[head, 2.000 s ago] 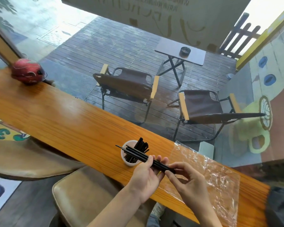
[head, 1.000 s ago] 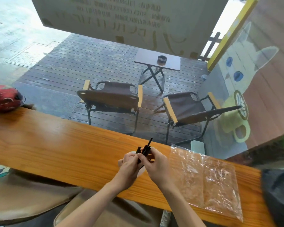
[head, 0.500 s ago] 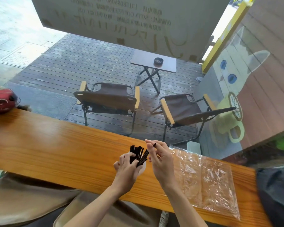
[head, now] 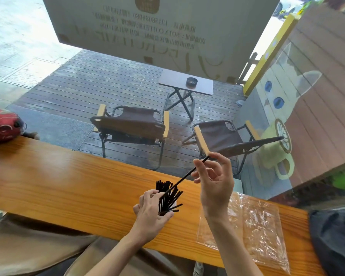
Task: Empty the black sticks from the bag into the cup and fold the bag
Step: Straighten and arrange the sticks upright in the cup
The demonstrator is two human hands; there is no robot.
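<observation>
A bunch of black sticks (head: 167, 196) stands fanned out in the cup, which my left hand (head: 150, 212) wraps around and hides almost fully. Raised above it, my right hand (head: 215, 184) pinches a single black stick (head: 187, 175) that slants down toward the bunch. The clear plastic bag (head: 261, 228) lies flat on the wooden counter (head: 68, 186), to the right of my hands, with no sticks visible in it.
A red helmet-like object (head: 2, 124) sits at the counter's far left end. A dark bag (head: 335, 240) lies at the right end. Beyond the glass are two folding chairs (head: 131, 126) and a small table (head: 185, 84).
The sticks went from my hands into the cup. My left hand now holds the cup, and my right hand has risen with one stick pinched.
</observation>
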